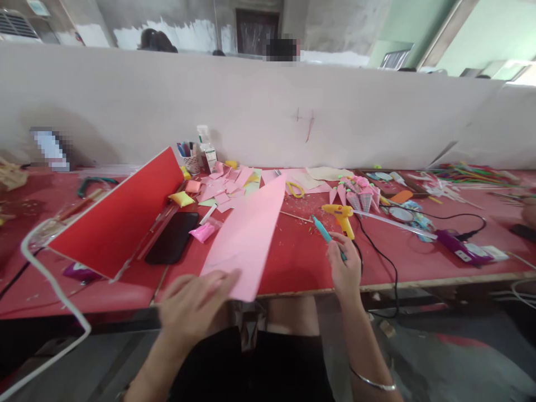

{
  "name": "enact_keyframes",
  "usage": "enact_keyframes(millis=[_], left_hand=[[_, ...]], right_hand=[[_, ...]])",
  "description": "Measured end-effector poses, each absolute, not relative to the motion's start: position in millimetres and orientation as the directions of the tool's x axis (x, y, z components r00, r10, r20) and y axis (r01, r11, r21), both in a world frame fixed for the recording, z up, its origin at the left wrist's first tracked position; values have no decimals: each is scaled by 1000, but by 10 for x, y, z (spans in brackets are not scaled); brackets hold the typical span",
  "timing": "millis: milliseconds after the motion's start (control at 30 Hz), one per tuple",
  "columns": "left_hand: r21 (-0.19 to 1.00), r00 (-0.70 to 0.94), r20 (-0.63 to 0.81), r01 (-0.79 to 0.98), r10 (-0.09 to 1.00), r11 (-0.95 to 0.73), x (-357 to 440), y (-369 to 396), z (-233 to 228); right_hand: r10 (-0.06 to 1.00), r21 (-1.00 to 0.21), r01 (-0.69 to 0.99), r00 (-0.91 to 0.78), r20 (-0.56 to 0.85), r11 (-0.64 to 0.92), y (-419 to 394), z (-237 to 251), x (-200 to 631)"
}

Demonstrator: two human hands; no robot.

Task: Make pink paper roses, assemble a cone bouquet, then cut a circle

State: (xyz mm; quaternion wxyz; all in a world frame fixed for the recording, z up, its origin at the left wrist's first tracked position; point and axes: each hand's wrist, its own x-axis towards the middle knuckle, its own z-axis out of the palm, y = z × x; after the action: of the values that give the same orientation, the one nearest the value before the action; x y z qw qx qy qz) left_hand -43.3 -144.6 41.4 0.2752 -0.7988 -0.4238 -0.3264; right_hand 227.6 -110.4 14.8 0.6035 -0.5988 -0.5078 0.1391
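My left hand (pixel 190 307), a little blurred, pinches the near edge of a sheet of pink paper (pixel 255 234). The sheet is tilted up over the front of the table, its far corner raised, with faint pen marks near my fingers. In my right hand (pixel 345 265) is a teal pen (pixel 321 228), its tip pointing up and left, away from the paper. Just beyond that hand a yellow glue gun (pixel 340 211) lies with a clear glue stick in its back. Pink paper cones (pixel 355 200) stand behind the gun.
Left on the red table (pixel 288 262) are a leaning red board (pixel 125 215) and a black phone (pixel 173 240). Pink paper scraps (pixel 224 187), yellow-handled scissors (pixel 296 191) and a pen cup (pixel 191 163) sit farther back. A purple power strip (pixel 463 248) and cables lie right.
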Motion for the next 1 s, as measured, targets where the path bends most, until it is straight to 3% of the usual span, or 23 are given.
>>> enact_keyframes(millis=[100,200,300,433,533,633,800,900,1000], left_hand=[[-196,676,536,682,506,-704,-77,-1305,240],[-107,724,363,657,586,-746,146,-1198,62],[5,760,260,616,596,-788,119,-1180,-47],[58,677,378,664,632,-746,-259,-1231,-91],[65,421,473,859,774,-507,-630,-1239,-102],[34,226,522,958,823,-285,-890,-1210,-135],[19,188,456,975,870,-221,-884,-1188,-182],[26,193,424,974,885,-225,-776,-1182,-169],[58,190,417,970,889,-234,-736,-1162,-158]], right_hand=[[744,-907,350,535,400,235,-1137,173,2270],[756,-917,335,537,374,215,-1168,182,2283],[768,-910,374,525,367,179,-1173,159,2323],[852,-916,365,414,320,166,-1087,191,2349],[949,-907,371,158,273,199,-942,323,2252],[969,-885,398,-54,242,244,-754,468,2017],[873,-920,305,-481,74,246,-381,413,1519],[816,-955,258,-578,-29,149,-146,246,1337],[793,-945,289,-606,-57,153,22,145,1271]])
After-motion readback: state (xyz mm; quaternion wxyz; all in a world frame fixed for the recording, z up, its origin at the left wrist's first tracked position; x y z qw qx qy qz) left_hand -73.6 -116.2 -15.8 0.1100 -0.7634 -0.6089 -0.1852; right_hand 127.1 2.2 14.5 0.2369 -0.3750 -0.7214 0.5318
